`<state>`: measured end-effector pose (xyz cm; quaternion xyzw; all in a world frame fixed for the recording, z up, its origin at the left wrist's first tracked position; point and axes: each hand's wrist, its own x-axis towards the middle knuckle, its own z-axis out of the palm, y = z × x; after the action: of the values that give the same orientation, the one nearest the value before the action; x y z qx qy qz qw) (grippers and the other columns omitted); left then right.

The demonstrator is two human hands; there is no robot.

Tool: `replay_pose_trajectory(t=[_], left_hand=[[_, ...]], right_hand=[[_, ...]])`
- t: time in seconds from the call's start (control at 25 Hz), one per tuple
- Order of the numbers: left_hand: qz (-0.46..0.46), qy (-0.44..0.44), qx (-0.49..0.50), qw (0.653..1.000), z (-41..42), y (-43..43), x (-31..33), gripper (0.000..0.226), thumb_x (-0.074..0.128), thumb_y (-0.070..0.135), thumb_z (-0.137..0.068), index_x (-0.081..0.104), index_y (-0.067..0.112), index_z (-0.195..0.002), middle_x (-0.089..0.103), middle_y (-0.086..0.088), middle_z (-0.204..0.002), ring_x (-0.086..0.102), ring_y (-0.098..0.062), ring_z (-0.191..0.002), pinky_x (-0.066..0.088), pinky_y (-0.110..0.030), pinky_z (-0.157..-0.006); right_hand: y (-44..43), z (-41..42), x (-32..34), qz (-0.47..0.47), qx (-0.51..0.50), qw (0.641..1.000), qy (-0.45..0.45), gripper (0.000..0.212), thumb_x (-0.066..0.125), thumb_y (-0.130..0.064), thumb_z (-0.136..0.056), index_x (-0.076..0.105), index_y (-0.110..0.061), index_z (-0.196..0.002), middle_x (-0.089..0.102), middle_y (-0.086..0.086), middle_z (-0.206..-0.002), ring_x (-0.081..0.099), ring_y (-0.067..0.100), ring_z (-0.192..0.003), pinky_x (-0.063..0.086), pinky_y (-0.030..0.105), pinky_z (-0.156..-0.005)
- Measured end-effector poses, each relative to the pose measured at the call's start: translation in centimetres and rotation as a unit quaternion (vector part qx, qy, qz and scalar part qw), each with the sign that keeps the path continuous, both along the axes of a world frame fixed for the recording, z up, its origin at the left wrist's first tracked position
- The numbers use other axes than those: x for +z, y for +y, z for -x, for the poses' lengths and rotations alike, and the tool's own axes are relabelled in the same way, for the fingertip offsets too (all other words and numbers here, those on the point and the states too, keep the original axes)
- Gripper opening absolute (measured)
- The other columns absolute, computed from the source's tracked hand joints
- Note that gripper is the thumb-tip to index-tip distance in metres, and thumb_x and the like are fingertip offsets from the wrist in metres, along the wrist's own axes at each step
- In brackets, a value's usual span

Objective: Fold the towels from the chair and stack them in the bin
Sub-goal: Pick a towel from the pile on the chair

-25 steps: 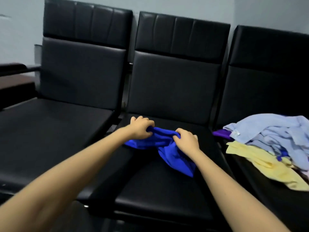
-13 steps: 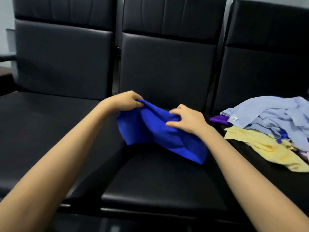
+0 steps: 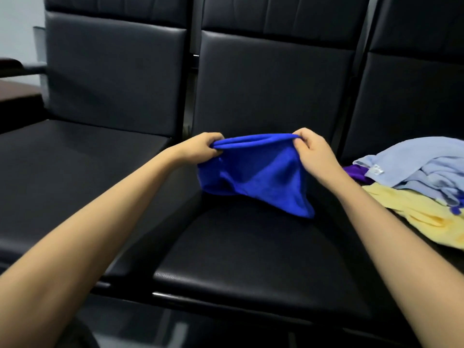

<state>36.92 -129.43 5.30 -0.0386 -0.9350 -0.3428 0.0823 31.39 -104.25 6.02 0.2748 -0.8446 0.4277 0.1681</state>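
Both hands are working over the middle chair [image 3: 251, 247]. The left hand [image 3: 200, 148] is pinching one end of the blue towel [image 3: 256, 172] along its top edge, fingers curled tight round the cloth. The right hand [image 3: 311, 149] is pinching the other end, thumb and fingertips closed on the hem. The top edge is stretching fairly taut between them in a doubled line. The rest of the towel is sagging in loose folds, its lower right corner drooping to the black seat or just above it. The chair's backrest is standing close behind the towel. To the left, the left chair [image 3: 88, 172] is sitting flush alongside, and the left forearm is reaching across its front corner. Over on the right chair [image 3: 414, 84] a heap is waiting: a pale blue towel [image 3: 426, 162] with a white tag [image 3: 376, 169] is lying on top, a yellow towel [image 3: 414, 214] is spreading out beneath it, and a purple towel [image 3: 355, 172] is peeking out just beside the right wrist. The right forearm is passing close along that heap. At the far left edge a dark armrest [image 3: 15, 64] and a brown surface [image 3: 17, 91] are showing.
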Motion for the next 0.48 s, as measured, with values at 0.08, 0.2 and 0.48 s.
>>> replay_pose_trajectory(t=[0.08, 0.2, 0.48], left_hand=[[-0.002, -0.045, -0.030, 0.999, -0.5, 0.0, 0.2, 0.013, 0.067, 0.027, -0.086, 0.059, 0.018, -0.090, 0.061, 0.003, -0.084, 0.055, -0.013, -0.079, 0.045, -0.024, -0.068], [0.140, -0.148, -0.072, 0.976, -1.0, -0.1, 0.5, 0.033, 0.082, 0.028, -0.072, 0.061, 0.020, -0.096, 0.065, 0.006, -0.093, 0.060, -0.010, -0.086, 0.047, -0.025, -0.079], [0.284, -0.355, -0.059, 0.889, -0.9, 1.6, 0.6, 0.034, 0.071, 0.019, -0.083, 0.059, 0.016, -0.114, 0.064, -0.004, -0.104, 0.061, -0.021, -0.093, 0.051, -0.030, -0.075]], right_hand=[[0.8, -0.5, 0.4, -0.039, 0.031, 0.998, -0.048, 0.013, 0.053, -0.023, -0.094, 0.056, -0.013, -0.088, 0.051, -0.004, -0.069, 0.045, 0.004, -0.065, 0.034, 0.027, -0.063], [2.1, -1.0, 0.4, -0.405, 0.007, 0.909, -0.099, 0.042, 0.070, -0.052, -0.075, 0.061, -0.020, -0.100, 0.060, -0.004, -0.091, 0.057, 0.016, -0.084, 0.042, 0.030, -0.072], [1.2, -0.2, -0.7, -0.158, -0.138, 0.909, -0.359, 0.009, 0.045, -0.006, -0.089, 0.053, -0.008, -0.087, 0.054, 0.014, -0.079, 0.053, 0.028, -0.073, 0.042, 0.034, -0.059]])
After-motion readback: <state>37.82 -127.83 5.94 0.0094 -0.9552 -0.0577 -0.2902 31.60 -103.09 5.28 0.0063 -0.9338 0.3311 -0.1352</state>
